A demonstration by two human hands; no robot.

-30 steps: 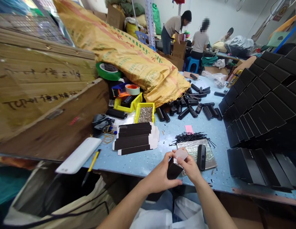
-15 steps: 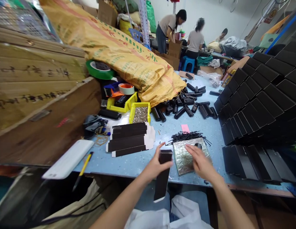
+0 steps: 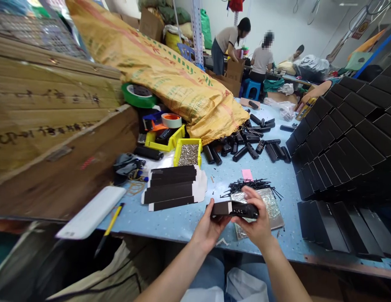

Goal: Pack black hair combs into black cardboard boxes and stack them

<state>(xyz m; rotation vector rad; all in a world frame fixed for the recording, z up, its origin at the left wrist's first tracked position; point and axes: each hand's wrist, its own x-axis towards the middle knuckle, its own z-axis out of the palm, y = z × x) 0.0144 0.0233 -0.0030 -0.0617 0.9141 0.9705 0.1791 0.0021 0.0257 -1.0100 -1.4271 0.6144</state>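
My left hand is closed round a slim black cardboard box, held level above the table's front edge. At the box's right end sits a black handheld device with a row of small light marks on its side. My right hand grips that device between thumb and fingers. The device meets the box's open end; how far it reaches inside is hidden. Beneath my right hand lies a silvery foil-covered pad, and black ties or thin sticks are heaped behind it.
Flattened black boxes lie left of my hands. Beyond them stand a yellow bin of small metal parts and several black devices. Stacked black boxes rise at right. A yellow sack leans across the back. People work farther off.
My left hand has turned the box from upright to level. My right hand, formerly over the foil pad, now holds a black device against the box's end.
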